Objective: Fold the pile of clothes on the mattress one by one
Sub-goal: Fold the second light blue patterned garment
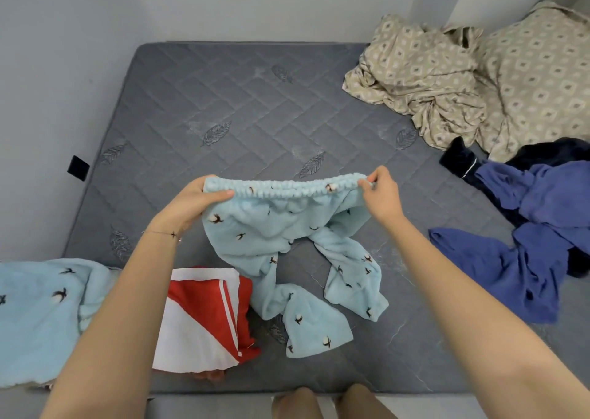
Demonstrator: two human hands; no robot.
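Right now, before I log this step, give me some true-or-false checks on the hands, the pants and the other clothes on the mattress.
1. Both the left hand and the right hand grip the waistband of the light blue pants. True.
2. The pants are already folded flat. False: their legs trail crumpled on the grey mattress.
3. A red and white garment lies near the mattress's near edge, left of the pant legs. True.
4. The blue clothes lie left of the pants. False: they lie to the right.
5. The beige patterned sheet is spread smooth. False: it is bunched up at the far right.
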